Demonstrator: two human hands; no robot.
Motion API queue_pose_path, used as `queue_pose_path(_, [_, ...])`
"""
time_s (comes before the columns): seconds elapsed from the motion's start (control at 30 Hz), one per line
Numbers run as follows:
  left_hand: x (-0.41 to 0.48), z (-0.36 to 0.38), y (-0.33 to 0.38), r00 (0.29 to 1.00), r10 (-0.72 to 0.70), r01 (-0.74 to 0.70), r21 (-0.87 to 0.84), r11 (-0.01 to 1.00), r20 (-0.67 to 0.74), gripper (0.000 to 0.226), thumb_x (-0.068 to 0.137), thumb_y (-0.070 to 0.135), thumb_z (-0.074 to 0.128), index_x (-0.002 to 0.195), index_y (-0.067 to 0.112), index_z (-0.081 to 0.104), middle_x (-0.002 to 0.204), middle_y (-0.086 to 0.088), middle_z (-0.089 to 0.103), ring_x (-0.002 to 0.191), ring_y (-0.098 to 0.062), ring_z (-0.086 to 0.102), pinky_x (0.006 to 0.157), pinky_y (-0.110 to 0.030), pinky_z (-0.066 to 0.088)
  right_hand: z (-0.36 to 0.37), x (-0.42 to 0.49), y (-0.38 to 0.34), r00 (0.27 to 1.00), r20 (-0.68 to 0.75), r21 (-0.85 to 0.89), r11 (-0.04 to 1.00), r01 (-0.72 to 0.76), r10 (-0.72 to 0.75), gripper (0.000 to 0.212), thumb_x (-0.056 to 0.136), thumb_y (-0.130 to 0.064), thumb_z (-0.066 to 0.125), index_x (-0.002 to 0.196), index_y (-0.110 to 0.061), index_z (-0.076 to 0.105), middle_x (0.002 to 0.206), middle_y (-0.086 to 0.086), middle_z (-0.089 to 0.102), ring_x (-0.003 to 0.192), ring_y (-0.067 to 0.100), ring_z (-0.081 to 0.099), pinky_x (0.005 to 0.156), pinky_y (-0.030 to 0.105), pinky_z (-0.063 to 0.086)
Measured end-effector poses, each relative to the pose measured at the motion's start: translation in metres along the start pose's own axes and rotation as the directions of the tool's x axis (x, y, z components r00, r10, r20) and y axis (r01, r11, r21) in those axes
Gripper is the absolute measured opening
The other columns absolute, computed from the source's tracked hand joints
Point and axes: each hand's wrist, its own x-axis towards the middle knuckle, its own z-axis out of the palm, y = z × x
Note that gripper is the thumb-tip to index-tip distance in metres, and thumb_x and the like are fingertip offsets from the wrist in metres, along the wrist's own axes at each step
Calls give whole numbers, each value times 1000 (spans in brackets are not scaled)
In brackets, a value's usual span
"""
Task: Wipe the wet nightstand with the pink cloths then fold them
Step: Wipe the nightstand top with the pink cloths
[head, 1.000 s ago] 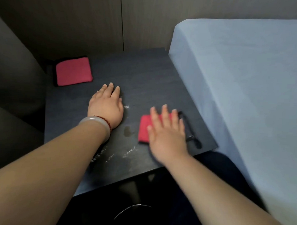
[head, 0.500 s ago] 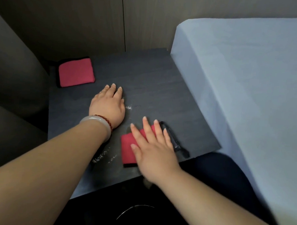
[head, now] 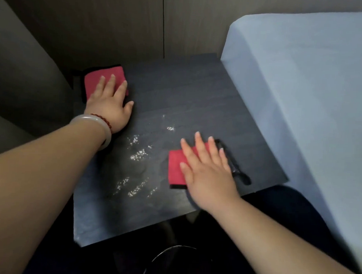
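Note:
The dark nightstand (head: 187,96) has water drops (head: 137,153) glinting across its middle and front. One folded pink cloth (head: 91,82) lies at the far left corner, and my left hand (head: 109,105) rests flat on it with the fingers spread. A second pink cloth (head: 175,167) lies near the front right, with a black underside showing at its edge. My right hand (head: 207,172) presses flat on this cloth and covers its right half. Neither hand curls around its cloth.
A bed with a pale blue sheet (head: 301,79) borders the nightstand on the right. A grey upholstered seat (head: 24,59) stands to the left, and a wood panel wall is behind. A thin round metal rim (head: 172,251) shows below the nightstand's front edge.
My left hand has moved from the middle of the nightstand to the far-left cloth. My right hand slid its cloth leftward over the wet patch, then back to the right.

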Motion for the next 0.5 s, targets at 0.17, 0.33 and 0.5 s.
queue_pose_path(0.17, [-2, 12, -8, 1000, -27, 28, -21, 999, 9, 65, 95, 58, 21, 153, 29, 11, 162, -3, 4, 147, -26, 3, 118, -45, 10, -13, 36, 18, 916, -24, 24, 916, -400, 400, 57, 100, -50, 13, 153, -39, -4, 163, 1, -13, 148, 29, -15, 119, 49, -7])
queue_pose_path(0.33, [-3, 17, -9, 998, -15, 12, -58, 998, -60, 63, 95, 56, 24, 152, 31, 16, 161, -4, 10, 147, -27, 6, 118, -44, 10, 6, 1, -66, 998, 26, 38, 997, 62, -63, 57, 97, -52, 9, 151, -43, -5, 162, -8, -17, 147, 22, -21, 118, 44, -13])
queue_pose_path(0.5, [-3, 15, -5, 998, -17, 14, -65, 998, -52, 62, 96, 55, 24, 152, 31, 15, 162, -4, 8, 147, -27, 4, 118, -44, 8, -16, 111, -4, 959, 9, 9, 959, -284, 284, 55, 101, -48, 16, 153, -40, -1, 164, -4, -10, 149, 25, -12, 120, 47, -5])
